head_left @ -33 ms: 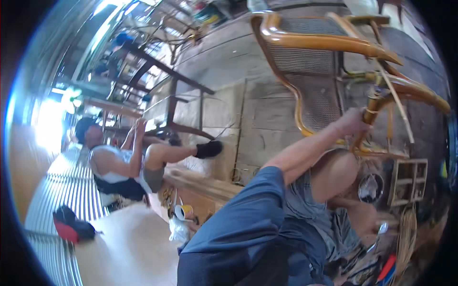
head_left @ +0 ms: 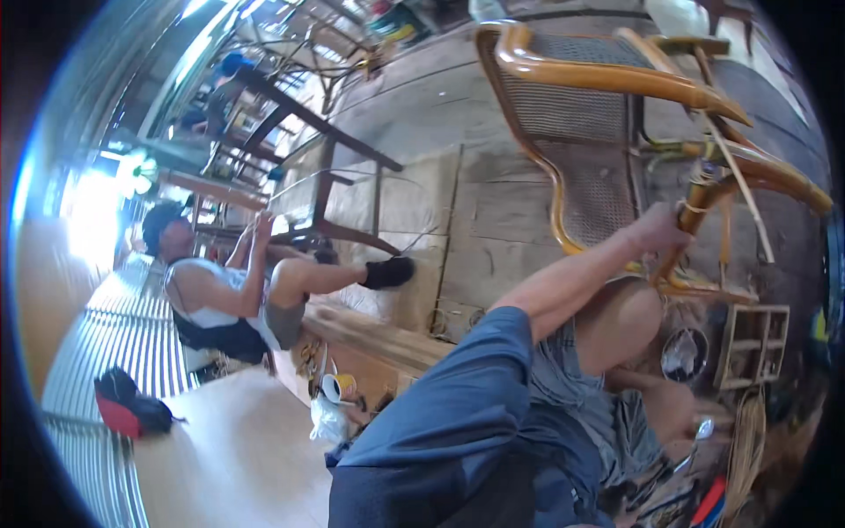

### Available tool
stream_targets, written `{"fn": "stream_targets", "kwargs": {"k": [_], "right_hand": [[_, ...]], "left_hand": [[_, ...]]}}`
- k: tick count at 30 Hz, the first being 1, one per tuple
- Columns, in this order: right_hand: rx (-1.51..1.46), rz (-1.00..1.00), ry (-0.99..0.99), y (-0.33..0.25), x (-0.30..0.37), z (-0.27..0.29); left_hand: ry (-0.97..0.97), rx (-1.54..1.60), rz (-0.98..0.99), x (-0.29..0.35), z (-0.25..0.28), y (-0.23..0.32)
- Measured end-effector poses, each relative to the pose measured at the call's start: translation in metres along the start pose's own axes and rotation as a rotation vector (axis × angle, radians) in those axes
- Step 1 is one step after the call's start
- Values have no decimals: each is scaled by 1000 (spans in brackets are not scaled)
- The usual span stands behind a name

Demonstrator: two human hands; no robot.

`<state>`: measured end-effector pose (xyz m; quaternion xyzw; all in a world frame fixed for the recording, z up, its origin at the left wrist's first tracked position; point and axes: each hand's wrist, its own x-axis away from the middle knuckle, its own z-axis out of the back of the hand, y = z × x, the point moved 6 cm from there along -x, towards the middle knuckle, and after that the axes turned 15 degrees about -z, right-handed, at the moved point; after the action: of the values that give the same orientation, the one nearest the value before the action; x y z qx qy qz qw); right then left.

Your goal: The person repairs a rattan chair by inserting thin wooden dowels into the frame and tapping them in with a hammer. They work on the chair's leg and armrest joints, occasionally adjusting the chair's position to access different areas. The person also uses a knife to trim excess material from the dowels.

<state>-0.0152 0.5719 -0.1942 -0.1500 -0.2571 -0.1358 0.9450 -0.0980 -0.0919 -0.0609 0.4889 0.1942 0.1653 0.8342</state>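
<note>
Chair (head_left: 616, 97) of bent cane, tipped over, up at the top right of the view, with shiny orange-brown arms and a woven back. One hand (head_left: 658, 231) up on the chair's curved leg (head_left: 704, 220), fingers wrapped tight around it where thin cane strips (head_left: 744, 207) hang loose. Which of the two hands this is, hard to tell, since the picture is so tilted; looks like the left. Other hand (head_left: 673, 409) low down at the right, well apart from the first, closed on a small shiny tool (head_left: 700, 431); blurry there, so not sure of the kind. Bare knee (head_left: 620, 321) between the two hands, grey shorts (head_left: 563, 387) and a blue sleeve (head_left: 466, 405) below it.

Small wooden frame (head_left: 753, 343) just beside the knee, near a round shiny thing (head_left: 684, 355). Coil of cane (head_left: 748, 449) under the frame. Wooden plank floor (head_left: 493, 202) behind the chair.

Farther left, another person (head_left: 229, 295) sitting on the floor, arms up on a dark wooden chair frame (head_left: 334, 189), one foot in a black shoe (head_left: 387, 271) stuck out. Yellow cup (head_left: 339, 385) and a white bag (head_left: 327, 421) near that person. Red and black bag (head_left: 128, 407) at the far left, on wavy metal sheet (head_left: 97, 352).
</note>
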Motion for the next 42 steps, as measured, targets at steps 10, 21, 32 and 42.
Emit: {"fn": "stream_targets", "kwargs": {"k": [10,21,32,42], "right_hand": [[-47,-104,-90,-24,3,16],[-183,-148,21,-14,6,5],[-203,-141,56,-14,20,4],[-221,-147,180,-35,46,52]], "left_hand": [[-85,108,-6,-21,47,26],[7,102,-53,-18,73,83],[-89,77,-88,12,44,70],[43,-353,-77,10,190,175]]}}
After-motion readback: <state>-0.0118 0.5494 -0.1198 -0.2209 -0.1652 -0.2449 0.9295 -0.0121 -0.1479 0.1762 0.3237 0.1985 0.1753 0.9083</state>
